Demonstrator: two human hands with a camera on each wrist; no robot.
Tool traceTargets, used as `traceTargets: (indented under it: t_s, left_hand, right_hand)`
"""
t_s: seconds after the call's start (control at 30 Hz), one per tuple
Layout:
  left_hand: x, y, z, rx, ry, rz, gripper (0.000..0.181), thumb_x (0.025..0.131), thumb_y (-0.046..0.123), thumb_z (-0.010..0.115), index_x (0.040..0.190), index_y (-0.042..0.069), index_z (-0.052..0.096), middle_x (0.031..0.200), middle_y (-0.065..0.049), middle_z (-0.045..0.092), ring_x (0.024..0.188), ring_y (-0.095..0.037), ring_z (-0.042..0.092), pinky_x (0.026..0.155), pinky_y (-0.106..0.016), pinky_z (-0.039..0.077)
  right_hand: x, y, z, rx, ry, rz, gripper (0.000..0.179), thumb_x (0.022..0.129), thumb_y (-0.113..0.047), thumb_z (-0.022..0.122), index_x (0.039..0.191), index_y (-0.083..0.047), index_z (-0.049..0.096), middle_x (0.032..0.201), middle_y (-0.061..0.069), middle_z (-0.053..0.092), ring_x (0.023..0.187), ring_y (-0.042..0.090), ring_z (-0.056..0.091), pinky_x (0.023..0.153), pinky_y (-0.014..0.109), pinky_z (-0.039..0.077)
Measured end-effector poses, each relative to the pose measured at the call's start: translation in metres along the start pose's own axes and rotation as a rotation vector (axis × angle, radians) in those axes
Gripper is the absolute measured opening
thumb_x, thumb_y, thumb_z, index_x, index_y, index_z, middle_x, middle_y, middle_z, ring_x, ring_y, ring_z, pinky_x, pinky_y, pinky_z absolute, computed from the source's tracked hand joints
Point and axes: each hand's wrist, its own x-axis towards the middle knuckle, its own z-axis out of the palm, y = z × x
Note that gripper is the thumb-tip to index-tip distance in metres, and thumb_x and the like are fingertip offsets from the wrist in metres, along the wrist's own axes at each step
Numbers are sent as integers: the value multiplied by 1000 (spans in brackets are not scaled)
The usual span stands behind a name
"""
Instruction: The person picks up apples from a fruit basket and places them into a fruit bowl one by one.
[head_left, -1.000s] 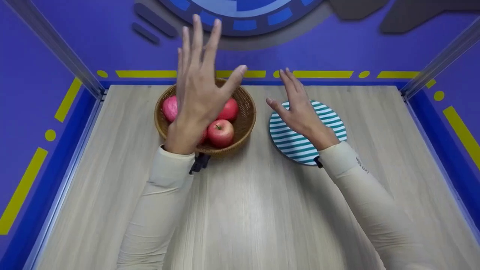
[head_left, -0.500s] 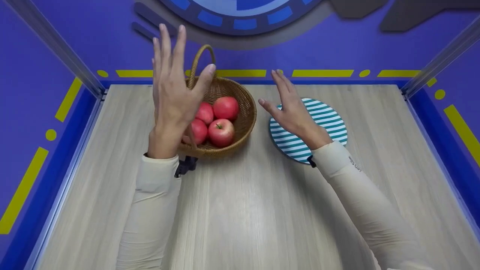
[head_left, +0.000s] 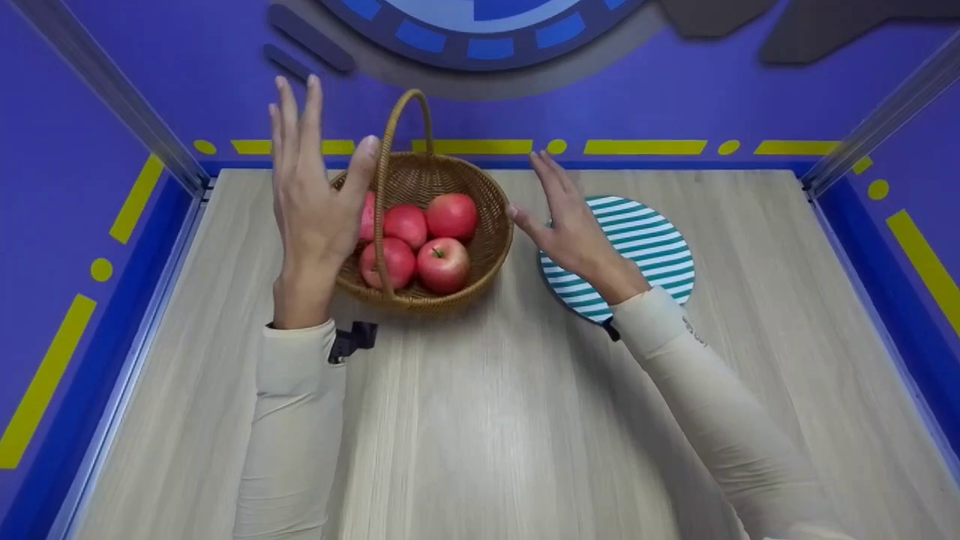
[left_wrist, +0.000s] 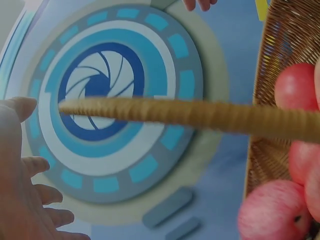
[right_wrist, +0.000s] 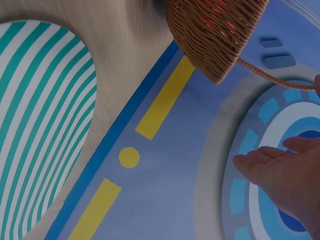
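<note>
A brown wicker basket (head_left: 491, 217) with a tall arched handle (head_left: 381, 187) stands at the back left of the table, holding several red apples (head_left: 442, 265). My left hand (head_left: 311, 214) is raised at the basket's left side, fingers straight and thumb apart, overlapping the rim in the head view. In the left wrist view the handle (left_wrist: 200, 115) crosses in front of the fingers, which grip nothing. To the basket's right, my right hand (head_left: 574, 232) is held with extended fingers over the left part of a round board with green and white stripes (head_left: 652, 255); its thumb tip points toward the basket rim.
The pale wood table (head_left: 480, 420) is enclosed by blue-purple panels with yellow dashes. Its back wall (head_left: 637, 112) rises just behind the basket and the striped board. Metal corner posts (head_left: 127, 97) stand at the rear corners.
My left hand has moved left and slightly down from over the basket, uncovering the handle and more apples. My right hand has shifted left toward the basket. Basket and board have stayed put.
</note>
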Motion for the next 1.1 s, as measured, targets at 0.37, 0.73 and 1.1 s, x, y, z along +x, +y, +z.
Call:
traceTargets:
  t_s: [0.37, 0.73, 1.1]
  left_hand:
    - [-22, -43, -4, 27, 4, -131, 83, 100, 45, 65, 170, 18, 29, 177, -9, 10, 162, -25, 9, 128, -40, 9]
    - [-48, -84, 9, 22, -24, -265, 81, 98, 23, 66, 170, 14, 29, 176, -16, 14, 158, -41, 20, 126, -60, 23]
    - [-73, -108, 18, 2, -32, -359, 78, 100, 24, 66, 169, 11, 31, 175, -16, 17, 160, -33, 19, 129, -53, 18]
  right_hand:
    - [-1, 4, 23, 54, -9, 33, 85, 105, -50, 63, 171, -16, 22, 176, 10, 19, 161, 28, 18, 127, 52, 25]
    - [-7, 21, 42, 79, -47, 88, 87, 105, -55, 60, 171, -13, 22, 174, 12, 22, 160, 30, 21, 128, 51, 24]
    - [-15, 26, 55, 204, -79, 126, 82, 106, -58, 55, 172, -21, 22, 173, 8, 26, 156, 29, 30, 125, 53, 31]
